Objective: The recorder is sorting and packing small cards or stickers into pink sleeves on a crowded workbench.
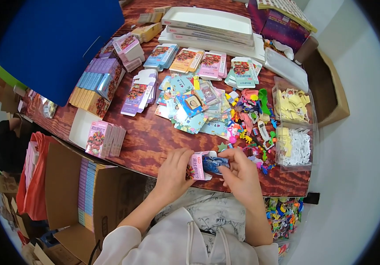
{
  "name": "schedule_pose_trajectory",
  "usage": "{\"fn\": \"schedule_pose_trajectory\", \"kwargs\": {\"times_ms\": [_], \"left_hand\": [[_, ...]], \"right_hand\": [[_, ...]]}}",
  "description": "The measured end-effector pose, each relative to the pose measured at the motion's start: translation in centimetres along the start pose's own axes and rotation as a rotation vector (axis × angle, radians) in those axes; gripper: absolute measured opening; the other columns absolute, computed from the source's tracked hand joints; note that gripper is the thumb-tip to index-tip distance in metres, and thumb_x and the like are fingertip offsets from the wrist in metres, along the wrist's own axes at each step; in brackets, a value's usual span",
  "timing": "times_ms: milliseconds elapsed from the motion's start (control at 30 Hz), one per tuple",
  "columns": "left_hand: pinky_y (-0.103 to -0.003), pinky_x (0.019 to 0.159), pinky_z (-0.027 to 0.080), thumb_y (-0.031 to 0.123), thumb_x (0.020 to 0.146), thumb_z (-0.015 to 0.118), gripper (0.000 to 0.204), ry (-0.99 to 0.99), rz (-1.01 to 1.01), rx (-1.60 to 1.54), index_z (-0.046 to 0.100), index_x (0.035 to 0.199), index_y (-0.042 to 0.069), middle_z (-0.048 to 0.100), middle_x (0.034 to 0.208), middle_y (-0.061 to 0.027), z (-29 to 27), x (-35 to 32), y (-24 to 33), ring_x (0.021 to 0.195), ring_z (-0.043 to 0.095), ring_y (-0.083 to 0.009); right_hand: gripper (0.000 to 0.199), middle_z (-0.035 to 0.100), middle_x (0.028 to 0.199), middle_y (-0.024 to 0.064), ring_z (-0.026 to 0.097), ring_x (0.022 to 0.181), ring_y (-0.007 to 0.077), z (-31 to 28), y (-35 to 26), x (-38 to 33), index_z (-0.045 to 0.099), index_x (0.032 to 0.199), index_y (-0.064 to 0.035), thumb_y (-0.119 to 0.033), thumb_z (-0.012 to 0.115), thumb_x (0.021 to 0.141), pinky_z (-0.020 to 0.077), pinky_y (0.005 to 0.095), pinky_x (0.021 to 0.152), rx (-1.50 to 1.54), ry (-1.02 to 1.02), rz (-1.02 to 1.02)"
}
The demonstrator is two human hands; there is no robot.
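Both hands meet at the near edge of a dark reddish wooden worktop [154, 137], clamped on one small pink carton [197, 166]. The left hand [174, 172] grips the carton's pink, printed end, fingers curled over its top. The right hand [241, 173] pinches a dark blue packet [214, 164] that sits at the carton's open end, partly inside it. The carton's long axis runs left to right across the person's body, its open mouth facing the right hand, so the right hand is nearer the opening. White flaps show at that mouth.

Just beyond the carton and to its right lies a scatter of small colourful plastic toys [251, 119]. Further right of the carton stand two clear plastic trays [294, 123], one with yellowish paper pieces, the nearer one with white ones. Directly beyond the carton spreads a loose heap of printed cards [194, 104], and past that, rows of flattened cartons [207, 62] in blue, orange and pink. To the carton's left stands a short row of filled pink boxes [101, 139]. Below and left of the carton, off the worktop, an open cardboard box [88, 190] holds stacked packs. Another person, in dark clothing, is at the far left edge.
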State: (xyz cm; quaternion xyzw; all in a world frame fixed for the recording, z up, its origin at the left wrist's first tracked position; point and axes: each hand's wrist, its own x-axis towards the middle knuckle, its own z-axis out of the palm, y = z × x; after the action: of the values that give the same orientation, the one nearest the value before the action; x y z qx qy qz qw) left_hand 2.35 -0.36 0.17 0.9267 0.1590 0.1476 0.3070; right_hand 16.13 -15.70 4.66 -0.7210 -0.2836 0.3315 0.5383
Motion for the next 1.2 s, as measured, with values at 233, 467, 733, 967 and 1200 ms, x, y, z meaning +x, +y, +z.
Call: {"fn": "schedule_pose_trajectory", "kwargs": {"times_ms": [233,467,733,967,1200], "left_hand": [[-0.045,0.089,0.050,0.011,0.064,0.087,0.073,0.033,-0.067,-0.091,0.049,0.126,0.003,0.058,0.119,-0.0164,-0.1,0.2,-0.1,0.111,0.056,-0.0378],[-0.045,0.088,0.049,0.014,0.065,0.089,0.075,0.077,-0.066,-0.123,0.049,0.127,0.003,0.058,0.117,-0.0168,0.2,-0.2,-0.5,0.108,0.057,-0.0383],[-0.043,0.091,0.047,0.007,0.062,0.088,0.076,0.084,-0.106,-0.154,0.050,0.127,0.004,0.059,0.117,-0.0154,0.1,-0.6,-0.8,0.108,0.056,-0.0363],[-0.044,0.091,0.047,0.007,0.062,0.087,0.075,0.104,-0.067,-0.148,0.050,0.127,0.003,0.058,0.118,-0.0168,0.4,-0.3,-0.1,0.108,0.056,-0.0378],[-0.045,0.093,0.048,0.006,0.062,0.084,0.071,0.163,-0.005,-0.173,0.052,0.125,0.002,0.057,0.119,-0.0199,1.7,0.3,0.1,0.111,0.056,-0.0409]], "right_hand": [[0.020,0.063,0.090,0.0006,0.056,0.068,0.0020,0.8,-0.9,0.1,0.057,0.109,0.0011,0.006,0.063,0.090,0.0443,0.0168,0.052,0.298,0.160,0.122],[0.016,0.055,0.083,-0.0006,0.044,0.063,0.0041,1.0,-0.4,-0.2,0.065,0.096,0.0004,0.006,0.069,0.082,0.0342,0.0219,0.054,-0.219,0.199,-0.173],[0.026,0.058,0.088,0.0024,0.048,0.064,0.0017,-0.3,0.9,0.2,0.062,0.108,0.0005,0.009,0.067,0.084,0.0361,0.0197,0.053,-0.071,0.099,-0.051],[0.026,0.061,0.083,0.0038,0.051,0.060,0.0025,2.1,-0.9,-0.7,0.058,0.105,-0.0012,0.007,0.069,0.084,0.0394,0.0215,0.051,-0.188,0.225,-0.187],[0.017,0.059,0.119,0.0157,0.053,0.116,0.0380,4.3,1.0,0.9,0.065,0.089,-0.0061,-0.002,0.069,0.073,0.0413,0.0487,0.095,-0.665,0.462,-0.565]]}}
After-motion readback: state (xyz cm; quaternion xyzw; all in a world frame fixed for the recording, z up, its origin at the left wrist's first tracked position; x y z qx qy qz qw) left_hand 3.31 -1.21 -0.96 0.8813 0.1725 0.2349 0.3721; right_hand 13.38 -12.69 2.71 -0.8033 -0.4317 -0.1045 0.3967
